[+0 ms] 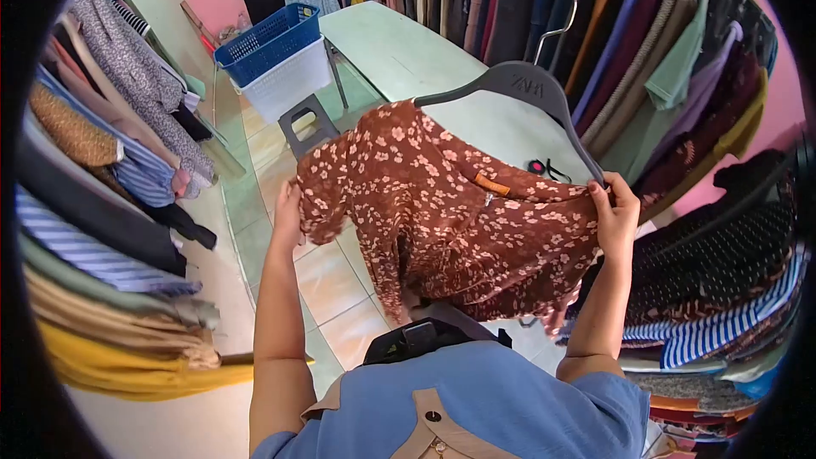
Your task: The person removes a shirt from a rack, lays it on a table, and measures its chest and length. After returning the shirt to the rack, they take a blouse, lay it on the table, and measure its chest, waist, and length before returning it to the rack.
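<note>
1. The floral garment (450, 212) covers the left end of the grey hanger (518, 85).
2. The left hand (287, 212) is partly hidden behind the cloth.
3. The hanger's embossed lettering is unreadable.

So the brown floral garment (450, 212) is rust-brown with small cream flowers all over and a little orange tag near the neckline. It's draped loose and bunched up, hanging down in folds, spread out in the air above the tiled floor. The dark grey plastic hanger (518, 85) sits at its top edge, tilted, metal hook pointing up, one shoulder end tucked into the fabric.
</note>
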{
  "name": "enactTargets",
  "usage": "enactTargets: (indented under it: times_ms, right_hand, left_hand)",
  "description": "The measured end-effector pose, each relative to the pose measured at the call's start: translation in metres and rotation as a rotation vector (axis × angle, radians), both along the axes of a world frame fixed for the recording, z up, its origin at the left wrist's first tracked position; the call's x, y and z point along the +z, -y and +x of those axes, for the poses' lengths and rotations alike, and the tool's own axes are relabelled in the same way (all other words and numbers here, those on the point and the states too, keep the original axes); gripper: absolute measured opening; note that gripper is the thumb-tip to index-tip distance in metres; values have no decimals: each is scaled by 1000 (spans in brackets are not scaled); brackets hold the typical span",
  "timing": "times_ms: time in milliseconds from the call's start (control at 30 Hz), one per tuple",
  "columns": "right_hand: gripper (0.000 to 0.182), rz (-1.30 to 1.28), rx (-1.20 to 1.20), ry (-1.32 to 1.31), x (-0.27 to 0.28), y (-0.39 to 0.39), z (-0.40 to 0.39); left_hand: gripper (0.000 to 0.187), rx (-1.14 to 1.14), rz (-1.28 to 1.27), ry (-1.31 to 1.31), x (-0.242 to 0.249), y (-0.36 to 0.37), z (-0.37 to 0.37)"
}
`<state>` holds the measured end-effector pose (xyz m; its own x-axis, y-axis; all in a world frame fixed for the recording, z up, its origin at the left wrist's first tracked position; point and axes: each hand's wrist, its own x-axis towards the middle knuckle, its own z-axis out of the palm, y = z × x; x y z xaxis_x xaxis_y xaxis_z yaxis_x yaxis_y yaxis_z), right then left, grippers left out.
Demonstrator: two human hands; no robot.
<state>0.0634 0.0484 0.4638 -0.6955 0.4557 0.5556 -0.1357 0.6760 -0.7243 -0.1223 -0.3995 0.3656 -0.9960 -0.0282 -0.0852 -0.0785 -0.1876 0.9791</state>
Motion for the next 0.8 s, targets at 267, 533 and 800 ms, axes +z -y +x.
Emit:
enactTargets:
  times_ms: [267,533,800]
  right_hand:
    - [13,-306,21,-25,-21,12,-133]
    - [12,-280,6,21,-4,27,-212]
    - [12,-377,-179,-42,37,14,-253]
  left_hand:
    - [29,-217,-82,-163,51,60,-148]
    - [51,-391,-135,-232,68,126,-237]
    - [33,-381,-15,-470,156,43,-382]
